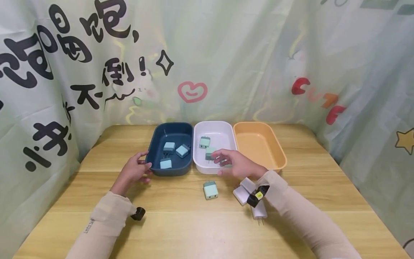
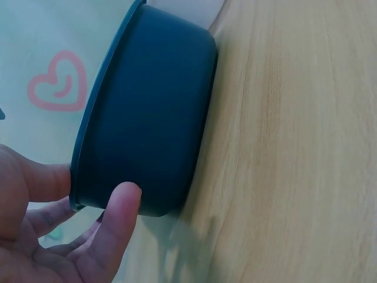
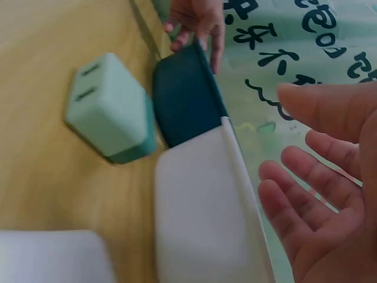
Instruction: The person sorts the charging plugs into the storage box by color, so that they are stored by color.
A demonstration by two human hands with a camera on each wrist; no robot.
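My left hand (image 1: pixel 133 169) rests loosely at the near left corner of the navy bin (image 1: pixel 173 172), its fingertips touching the rim and outer wall. In the navy bin lie three light-blue plug chargers (image 1: pixel 169 147). Over the near right part of the white bin (image 1: pixel 213 125), my right hand (image 1: pixel 239 163) hovers with fingers apart and nothing between them. Mint-green two-tone plug chargers (image 1: pixel 204 142) lie in that bin, partly hidden behind the fingers. On the table before it sits another mint-green charger (image 1: pixel 211 190), its prongs pointing away from me.
An orange bin (image 1: pixel 258 144) stands right of the white one, the three bins side by side. White plug chargers (image 1: pixel 240 195) lie in a cluster under my right wrist. A printed curtain (image 1: pixel 233 72) hangs behind the wooden table (image 1: pixel 181 223).
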